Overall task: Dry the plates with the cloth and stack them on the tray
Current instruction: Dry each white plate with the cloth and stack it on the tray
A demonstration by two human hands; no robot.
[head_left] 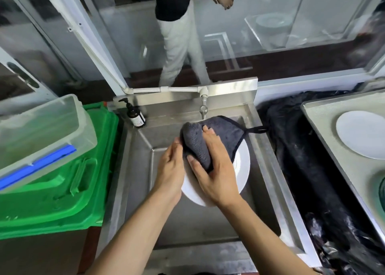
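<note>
A white plate (pixel 241 168) is held tilted over the steel sink (pixel 268 170). My left hand (pixel 169 170) grips its left edge, fingers behind the rim. A dark grey cloth (pixel 220 133) is draped over the plate's upper part. My right hand (pixel 212 170) presses a bunched fold of that cloth against the plate's face, thumb curled round the cloth. At the right edge, a second white plate (pixel 362 133) lies flat on a grey tray (pixel 325 149).
A tap (pixel 203 108) hangs just behind the cloth, and a dark pump bottle (pixel 135 115) stands at the sink's back left corner. A clear box (pixel 41 133) sits on a green bin (pixel 68 191) at left. A black bag (pixel 302 160) fills the gap beside the tray. A person (pixel 179 35) stands behind the glass.
</note>
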